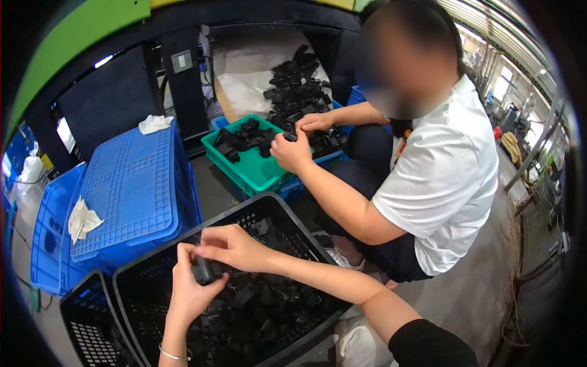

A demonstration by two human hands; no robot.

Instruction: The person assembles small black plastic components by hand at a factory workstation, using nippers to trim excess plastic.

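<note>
My left hand [189, 284] grips a small black plastic part [206, 271] between thumb and fingers, above a black crate [287, 208]. From the right, my right hand [241, 248] reaches across with its fingers pinched at the upper end of the same part. Its fingertips are partly hidden, so the exact contact is hard to see. Below both hands, the crate holds many loose black plastic parts [263, 306] of a similar kind.
A co-worker [446, 177] in a white shirt handles a black part over a green tray [214, 156]. More black parts [296, 85] lie on a sloping sheet behind. Blue crates [128, 189] with white cloths stand left; a second black basket [92, 318] stands lower left.
</note>
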